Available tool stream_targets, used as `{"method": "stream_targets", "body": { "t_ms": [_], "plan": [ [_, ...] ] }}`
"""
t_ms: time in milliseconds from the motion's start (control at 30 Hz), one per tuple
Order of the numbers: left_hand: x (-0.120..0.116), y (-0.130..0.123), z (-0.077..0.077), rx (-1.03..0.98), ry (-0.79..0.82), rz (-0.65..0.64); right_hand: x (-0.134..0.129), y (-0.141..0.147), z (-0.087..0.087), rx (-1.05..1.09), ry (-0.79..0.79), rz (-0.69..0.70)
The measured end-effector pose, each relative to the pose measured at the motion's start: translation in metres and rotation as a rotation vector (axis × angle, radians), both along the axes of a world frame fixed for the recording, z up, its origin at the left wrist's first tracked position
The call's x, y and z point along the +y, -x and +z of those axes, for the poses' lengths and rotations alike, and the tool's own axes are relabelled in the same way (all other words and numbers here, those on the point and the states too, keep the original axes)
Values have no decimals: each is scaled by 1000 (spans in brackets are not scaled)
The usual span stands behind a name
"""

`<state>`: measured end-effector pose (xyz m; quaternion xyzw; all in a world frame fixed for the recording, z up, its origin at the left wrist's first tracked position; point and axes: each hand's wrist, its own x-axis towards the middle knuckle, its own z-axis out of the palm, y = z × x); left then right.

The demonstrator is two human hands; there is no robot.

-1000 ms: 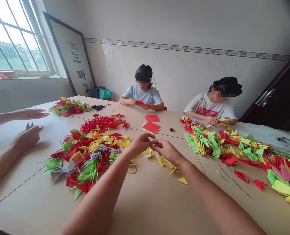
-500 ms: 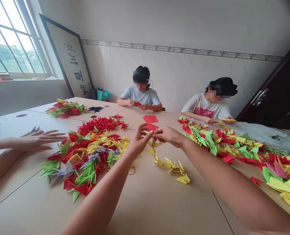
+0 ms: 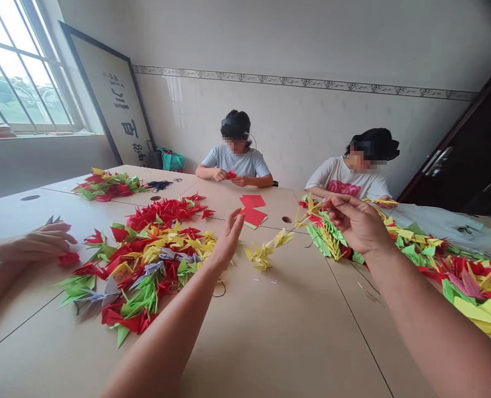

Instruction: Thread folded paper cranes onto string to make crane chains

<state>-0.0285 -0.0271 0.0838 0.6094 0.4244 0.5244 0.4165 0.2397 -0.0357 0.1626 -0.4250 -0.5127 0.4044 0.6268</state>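
Note:
My right hand (image 3: 355,221) is raised at centre right, its fingers closed on one end of a string of yellow paper cranes (image 3: 280,240). The string slants down to the left, its lower cranes at the table. My left hand (image 3: 230,235) is apart from the string, between it and a big pile of folded paper cranes (image 3: 149,265) in red, green, yellow and pale purple. Its fingers are stretched and nothing shows in it. Just beyond it lie red paper squares (image 3: 253,215).
Another person's hands (image 3: 42,243) are at the left by a red piece. Two people sit across the table (image 3: 286,342). More cranes (image 3: 477,271) lie along the right, beside clear plastic (image 3: 448,226). A smaller pile (image 3: 110,185) is at the back left.
My right hand has moved right and drawn the yellow crane string up with it. My left hand has come away from it. The neighbour's hands at the left have pulled back left.

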Motion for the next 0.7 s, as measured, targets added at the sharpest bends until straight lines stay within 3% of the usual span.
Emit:
{"method": "stream_targets", "body": {
  "t_ms": [133,233,333,533,700],
  "plan": [
    [-5,-23,-32,278,-47,-99,-24,-44,-45,84,104,-114],
    [-3,-47,-63,584,-116,-181,-40,-59,-62,76,177,-97],
    [2,-68,-79,723,-132,-195,-52,-59,-57,36,209,-46],
    [14,-101,-82,749,-138,-206,-62,-48,-30,69,188,34],
    [24,-102,-86,730,-118,-187,-64,-57,-41,77,167,20]
  ]
}}
